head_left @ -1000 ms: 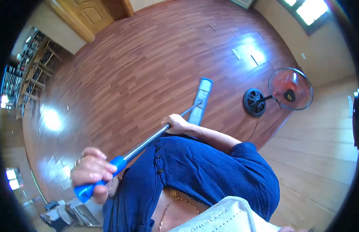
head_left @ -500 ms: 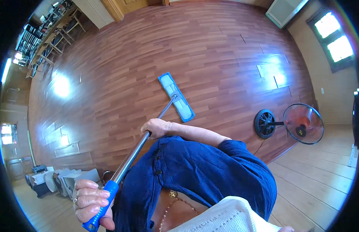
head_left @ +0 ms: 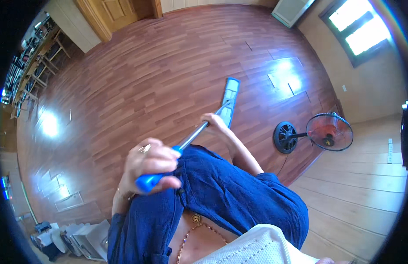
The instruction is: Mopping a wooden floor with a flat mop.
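Fingers of both hands wrap the flat mop's metal pole (head_left: 193, 136): left hand (head_left: 149, 165) on its blue grip for leverage, right hand (head_left: 215, 124) lower to steer the pale-blue rectangular mop head (head_left: 229, 100) across the reddish wooden plank floor (head_left: 146, 79).

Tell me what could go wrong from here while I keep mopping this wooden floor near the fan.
1. The pedestal fan stands close to the right of the flat mop head, and a thin cord trails from its round base; a sideways sweep might snag the cord or knock the fan.
2. The floor shines with strong glare, so wet patches may be hard to see and slippery.
3. The left hand grips only the blue handle end, the right hand further down; control could slip.
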`<state>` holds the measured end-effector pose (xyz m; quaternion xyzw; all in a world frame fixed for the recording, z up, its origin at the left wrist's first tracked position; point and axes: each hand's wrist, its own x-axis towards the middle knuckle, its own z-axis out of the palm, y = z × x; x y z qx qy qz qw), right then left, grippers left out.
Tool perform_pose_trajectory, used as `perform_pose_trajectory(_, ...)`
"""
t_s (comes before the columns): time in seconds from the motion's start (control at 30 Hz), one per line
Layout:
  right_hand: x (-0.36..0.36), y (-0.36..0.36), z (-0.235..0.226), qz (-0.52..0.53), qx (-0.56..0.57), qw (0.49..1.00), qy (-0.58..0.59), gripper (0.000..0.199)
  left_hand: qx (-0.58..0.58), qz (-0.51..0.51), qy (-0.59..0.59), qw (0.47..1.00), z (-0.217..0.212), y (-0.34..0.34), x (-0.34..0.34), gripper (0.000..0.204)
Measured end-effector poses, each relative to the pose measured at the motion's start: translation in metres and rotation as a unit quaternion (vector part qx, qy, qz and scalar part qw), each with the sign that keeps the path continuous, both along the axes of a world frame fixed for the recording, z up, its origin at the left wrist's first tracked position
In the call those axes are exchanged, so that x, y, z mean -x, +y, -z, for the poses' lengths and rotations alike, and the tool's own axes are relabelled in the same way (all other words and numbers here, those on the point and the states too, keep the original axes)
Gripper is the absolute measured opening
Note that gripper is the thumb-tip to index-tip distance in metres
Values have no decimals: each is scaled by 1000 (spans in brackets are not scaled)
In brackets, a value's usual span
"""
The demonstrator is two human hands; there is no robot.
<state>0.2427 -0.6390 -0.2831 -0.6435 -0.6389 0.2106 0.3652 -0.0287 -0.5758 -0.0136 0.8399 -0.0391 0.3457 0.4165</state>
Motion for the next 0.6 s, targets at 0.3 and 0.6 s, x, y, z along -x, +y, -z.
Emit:
perform_pose_trajectory(0.3,-90,-40,38,327,31,943,-55,42,187,200,119,954,84,45,-113,21)
perform_pose_trajectory(0.6,-99,-37,57,456,28,890,-13,32,205,230,159,938,80,72,-146,20)
